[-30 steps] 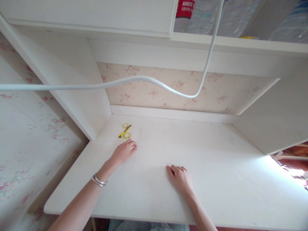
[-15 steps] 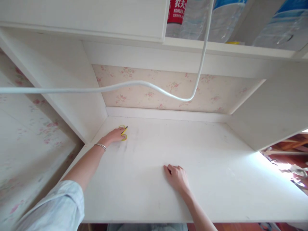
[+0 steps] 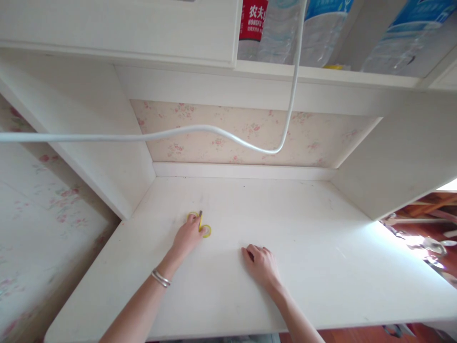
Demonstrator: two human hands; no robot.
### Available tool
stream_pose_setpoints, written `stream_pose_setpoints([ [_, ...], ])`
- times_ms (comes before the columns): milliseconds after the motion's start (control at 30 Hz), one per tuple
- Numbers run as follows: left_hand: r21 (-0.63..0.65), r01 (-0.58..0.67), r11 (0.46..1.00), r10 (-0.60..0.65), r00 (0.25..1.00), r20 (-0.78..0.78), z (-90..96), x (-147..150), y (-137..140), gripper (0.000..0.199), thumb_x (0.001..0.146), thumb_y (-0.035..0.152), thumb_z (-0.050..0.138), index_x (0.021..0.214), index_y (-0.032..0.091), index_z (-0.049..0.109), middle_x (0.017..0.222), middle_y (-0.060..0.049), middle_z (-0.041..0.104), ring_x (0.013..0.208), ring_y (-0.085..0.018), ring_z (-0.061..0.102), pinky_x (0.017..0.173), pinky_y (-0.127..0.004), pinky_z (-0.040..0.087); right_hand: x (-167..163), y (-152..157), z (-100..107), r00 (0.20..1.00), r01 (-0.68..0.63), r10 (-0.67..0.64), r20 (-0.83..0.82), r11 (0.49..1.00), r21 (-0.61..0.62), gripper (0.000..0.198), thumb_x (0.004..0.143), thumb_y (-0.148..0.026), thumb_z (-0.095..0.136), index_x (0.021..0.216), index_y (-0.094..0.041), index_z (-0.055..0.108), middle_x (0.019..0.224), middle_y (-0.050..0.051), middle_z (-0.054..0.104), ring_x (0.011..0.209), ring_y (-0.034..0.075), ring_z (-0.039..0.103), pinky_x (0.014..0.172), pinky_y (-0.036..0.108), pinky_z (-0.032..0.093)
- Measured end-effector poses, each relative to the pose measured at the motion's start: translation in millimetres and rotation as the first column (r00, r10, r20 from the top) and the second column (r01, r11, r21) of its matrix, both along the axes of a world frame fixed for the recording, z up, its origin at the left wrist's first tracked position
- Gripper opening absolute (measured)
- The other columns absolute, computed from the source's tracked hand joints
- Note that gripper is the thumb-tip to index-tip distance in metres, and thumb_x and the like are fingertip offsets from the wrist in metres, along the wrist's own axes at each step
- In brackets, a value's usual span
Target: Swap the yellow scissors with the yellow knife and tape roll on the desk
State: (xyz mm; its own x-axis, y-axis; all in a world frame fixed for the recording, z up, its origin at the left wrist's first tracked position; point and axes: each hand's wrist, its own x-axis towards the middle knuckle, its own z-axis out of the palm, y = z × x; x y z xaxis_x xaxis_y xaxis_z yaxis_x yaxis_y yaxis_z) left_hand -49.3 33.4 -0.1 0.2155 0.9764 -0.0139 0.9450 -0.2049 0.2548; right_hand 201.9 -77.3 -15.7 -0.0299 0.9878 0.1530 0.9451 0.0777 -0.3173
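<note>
My left hand (image 3: 188, 234), with a silver bangle at its wrist, is closed on a small pair of yellow scissors (image 3: 205, 231) above the left half of the white desk (image 3: 228, 295). Two yellow finger loops show on either side of the fingers; most of the blades is hidden by the hand. To the right, my right hand (image 3: 262, 264) rests on the desk surface with its fingers curled in. No object shows in it.
A white cable (image 3: 207, 128) hangs across the view in front of the desk's back. Overhead, a shelf (image 3: 321, 74) holds plastic water bottles (image 3: 323, 33). White side panels (image 3: 96, 133) bound the desk left and right. Beyond the right edge lies a reddish floor with clutter.
My left hand has drawn the scissors from the desk's back left corner toward me and to the right. My right hand has stayed put. The view has shifted slightly.
</note>
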Motion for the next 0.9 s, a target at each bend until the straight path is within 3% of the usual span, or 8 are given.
stream_pose_setpoints([
  [100,-0.013,0.017,1.0,-0.016,0.999,0.043,4.0,41.4,-30.4,0.037,0.087,0.039,0.041,0.118,0.02,0.049,0.122,-0.01,0.043,0.082,-0.016,0.06,0.075,-0.027,0.044,1.0,-0.8,5.8,0.994,-0.095,0.099,-0.052,0.993,0.07,0.025,0.09,-0.03,0.04,0.104,-0.024,0.059,0.092,0.004,0.064,0.081,0.016,0.057,0.072,0.026,0.038],
  [167,-0.015,0.029,0.999,-0.028,0.996,0.081,7.5,65.4,-43.6,0.037,0.087,0.037,0.042,0.119,0.019,0.048,0.124,-0.011,0.042,0.085,-0.016,0.06,0.077,-0.026,0.044,1.7,-1.0,9.0,0.986,-0.162,0.166,-0.034,0.982,0.101,0.033,0.087,-0.024,0.044,0.119,-0.027,0.053,0.109,0.006,0.059,0.091,0.018,0.054,0.079,0.029,0.038],
  [300,-0.041,0.063,0.997,-0.057,0.987,0.149,12.2,90.1,-55.6,0.032,0.088,0.037,0.042,0.114,0.02,0.05,0.123,-0.011,0.044,0.086,-0.016,0.061,0.076,-0.026,0.045,3.3,-1.5,12.5,0.969,-0.245,0.245,0.011,0.966,0.087,0.042,0.085,-0.018,0.045,0.122,-0.036,0.051,0.123,0.004,0.051,0.097,0.019,0.052,0.083,0.033,0.038],
  [433,-0.005,0.096,0.995,-0.094,0.979,0.18,11.5,79.8,-58.1,0.032,0.089,0.035,0.042,0.118,0.024,0.047,0.124,-0.007,0.046,0.093,-0.016,0.06,0.08,-0.025,0.044,6.8,0.8,9.3,0.97,-0.239,0.241,-0.023,0.968,0.08,0.03,0.087,-0.021,0.047,0.11,-0.035,0.059,0.118,0.002,0.054,0.096,0.018,0.051,0.083,0.034,0.038],
  [633,0.038,0.134,0.99,-0.138,0.982,0.129,7.0,48.9,-60.7,0.033,0.09,0.028,0.04,0.121,0.03,0.047,0.128,-0.002,0.044,0.086,-0.014,0.062,0.078,-0.025,0.046,5.9,14.0,-3.1,0.984,-0.053,0.073,-0.165,0.99,0.127,0.021,0.087,-0.03,0.048,0.101,-0.026,0.063,0.104,0.006,0.057,0.09,0.018,0.053,0.081,0.032,0.042],
  [900,0.076,0.131,0.988,-0.143,0.972,0.185,4.6,44.0,-65.2,0.026,0.09,0.031,0.042,0.113,0.027,0.053,0.125,-0.003,0.048,0.091,-0.015,0.06,0.081,-0.026,0.047,-10.6,14.9,7.8,0.985,-0.123,0.132,-0.11,0.988,0.088,0.026,0.087,-0.024,0.047,0.107,-0.032,0.062,0.107,0.004,0.057,0.092,0.018,0.052,0.081,0.034,0.037],
])
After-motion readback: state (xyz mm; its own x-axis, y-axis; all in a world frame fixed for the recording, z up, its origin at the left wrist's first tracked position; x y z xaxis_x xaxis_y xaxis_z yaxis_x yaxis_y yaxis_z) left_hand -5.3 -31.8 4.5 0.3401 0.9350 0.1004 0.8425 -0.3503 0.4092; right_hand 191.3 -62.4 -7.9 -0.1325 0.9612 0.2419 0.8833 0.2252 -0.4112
